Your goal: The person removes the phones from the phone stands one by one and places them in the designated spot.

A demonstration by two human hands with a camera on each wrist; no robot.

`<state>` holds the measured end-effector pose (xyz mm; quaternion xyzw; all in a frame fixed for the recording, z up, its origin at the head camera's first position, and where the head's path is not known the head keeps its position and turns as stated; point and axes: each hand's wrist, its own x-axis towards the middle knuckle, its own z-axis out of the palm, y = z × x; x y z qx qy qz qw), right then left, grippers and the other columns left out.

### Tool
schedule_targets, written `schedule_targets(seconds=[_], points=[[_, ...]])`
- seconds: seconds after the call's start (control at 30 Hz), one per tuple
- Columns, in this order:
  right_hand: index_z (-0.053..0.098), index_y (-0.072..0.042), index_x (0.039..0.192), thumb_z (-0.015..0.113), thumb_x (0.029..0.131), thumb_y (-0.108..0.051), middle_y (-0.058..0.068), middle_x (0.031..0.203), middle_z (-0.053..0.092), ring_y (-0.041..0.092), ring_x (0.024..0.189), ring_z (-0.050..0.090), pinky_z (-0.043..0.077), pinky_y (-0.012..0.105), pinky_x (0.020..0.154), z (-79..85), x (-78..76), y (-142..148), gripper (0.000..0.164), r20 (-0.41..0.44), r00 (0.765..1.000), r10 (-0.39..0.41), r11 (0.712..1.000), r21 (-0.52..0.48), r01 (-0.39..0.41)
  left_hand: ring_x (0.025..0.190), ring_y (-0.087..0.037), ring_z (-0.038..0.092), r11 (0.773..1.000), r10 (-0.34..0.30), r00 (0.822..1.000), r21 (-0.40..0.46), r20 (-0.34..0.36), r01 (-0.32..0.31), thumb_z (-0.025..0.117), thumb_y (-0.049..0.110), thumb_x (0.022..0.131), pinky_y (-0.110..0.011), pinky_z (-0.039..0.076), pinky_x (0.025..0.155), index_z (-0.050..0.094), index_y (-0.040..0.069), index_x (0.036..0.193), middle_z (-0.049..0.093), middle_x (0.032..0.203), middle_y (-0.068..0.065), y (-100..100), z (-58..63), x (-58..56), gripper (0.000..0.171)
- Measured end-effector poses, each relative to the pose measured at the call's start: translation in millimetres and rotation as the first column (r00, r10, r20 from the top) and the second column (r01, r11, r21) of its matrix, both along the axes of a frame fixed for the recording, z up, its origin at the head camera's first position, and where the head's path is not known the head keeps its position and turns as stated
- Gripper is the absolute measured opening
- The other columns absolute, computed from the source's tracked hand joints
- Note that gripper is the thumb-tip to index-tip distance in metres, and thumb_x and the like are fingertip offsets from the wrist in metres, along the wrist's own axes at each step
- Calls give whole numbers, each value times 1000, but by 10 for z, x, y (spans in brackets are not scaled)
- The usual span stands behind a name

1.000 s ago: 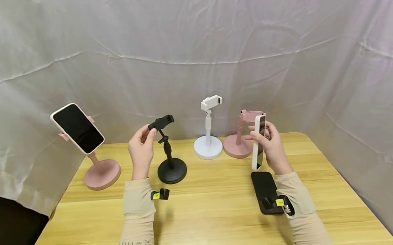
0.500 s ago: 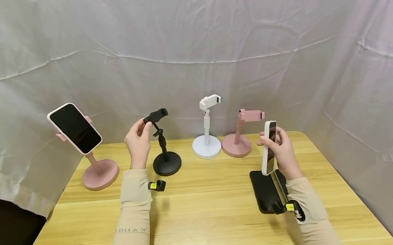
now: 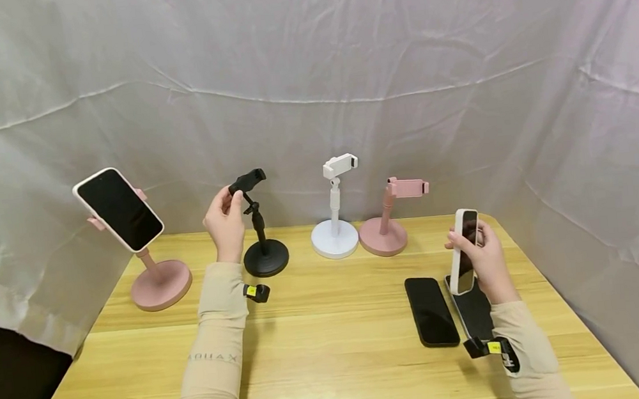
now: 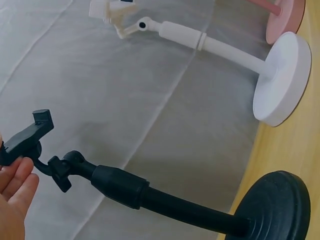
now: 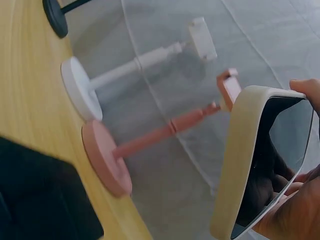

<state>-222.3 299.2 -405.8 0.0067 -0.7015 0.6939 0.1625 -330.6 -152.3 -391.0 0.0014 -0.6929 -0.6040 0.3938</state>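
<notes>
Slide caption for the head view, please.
Left hand pinches the clamp of a black phone stand; right hand holds a white-cased phone above a wood-grain table.

Left sleeve [image 3: 211, 377]: 1 row of grey capitals across the forearm, seeming to read AQUAX, the first letter least clear.
Left wrist tag [image 3: 251, 291]: yellow, its dark print too small to read.
Right wrist tag [image 3: 494, 347]: yellow, likewise too small to read.
Right sleeve patch [image 3: 510, 357]: black, with white marks, 1 resembling an H.
</notes>
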Motion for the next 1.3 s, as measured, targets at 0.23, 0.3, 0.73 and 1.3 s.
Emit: schedule_targets(seconds=[0.23, 0.3, 0.73, 1.3], points=[[46, -18, 111, 68, 90, -10, -17, 84, 70, 0, 68, 68, 52, 16, 57, -78, 80, 252, 31, 56, 996, -67, 997, 26, 66, 97, -24, 66, 1000, -8, 1000, 10, 8, 8, 67, 26, 93, -16, 50, 84, 68, 1, 119, 70, 109, -20, -50, 5, -126, 36], [45, -20, 113, 69, 90, -12, -17, 83, 69, -1, 68, 68, 52, 16, 56, -96, 108, 325, 34, 81, 992, -96, 994, 61, 91, 97, -25, 66, 1000, -5, 1000, 10, 3, 5, 67, 24, 93, -16, 50, 84, 68, 0, 119, 70, 109, -21, -68, 6, -153, 36], [40, -9, 128, 70, 89, -35, -8, 91, 53, -2, 67, 57, 54, 19, 57, -211, 214, 783, 55, 192, 933, -304, 887, 414, 204, 89, -8, 62, 1000, -4, 1000, -2, -9, 4, 68, 25, 92, -11, 47, 79, 68, 0, 117, 70, 107, -21, -153, 2, -311, 35], [34, 12, 136, 69, 84, -52, 32, 120, 49, 43, 104, 50, 44, 34, 74, -540, 244, 1084, 89, 303, 856, -418, 701, 707, 93, 87, 0, 59, 999, -3, 999, -38, 54, 5, 67, 29, 93, -10, 45, 78, 68, 2, 119, 71, 109, -19, -206, 31, -293, 38]])
